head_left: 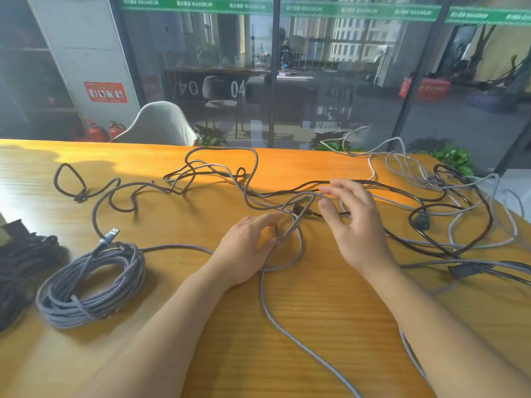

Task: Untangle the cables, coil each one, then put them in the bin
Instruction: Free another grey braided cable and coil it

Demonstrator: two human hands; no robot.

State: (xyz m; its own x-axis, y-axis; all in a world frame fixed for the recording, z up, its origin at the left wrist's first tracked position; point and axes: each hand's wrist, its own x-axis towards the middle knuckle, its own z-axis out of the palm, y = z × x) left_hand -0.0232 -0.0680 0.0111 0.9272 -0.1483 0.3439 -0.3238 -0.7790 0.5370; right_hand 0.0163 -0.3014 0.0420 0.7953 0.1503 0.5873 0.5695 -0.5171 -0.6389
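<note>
Several tangled cables lie across the orange wooden table (316, 305). My left hand (247, 248) pinches a grey braided cable (291, 229) between thumb and fingers where it forms a loop at the table's middle. My right hand (355, 225) hovers just right of that loop, fingers spread and holding nothing, its fingertips near the loop's top. A black cable (431, 239) with a plug snakes under and right of it. A dark braided cable (115, 191) sprawls at the left. A coiled grey cable (92, 285) with a USB plug lies at the front left.
A black cable bundle (26, 254) sits at the left edge beside a dark object cut off by the frame. A light grey cable (388, 159) spills over the table's far right edge. A pale chair (161, 124) stands behind the table, before a glass wall.
</note>
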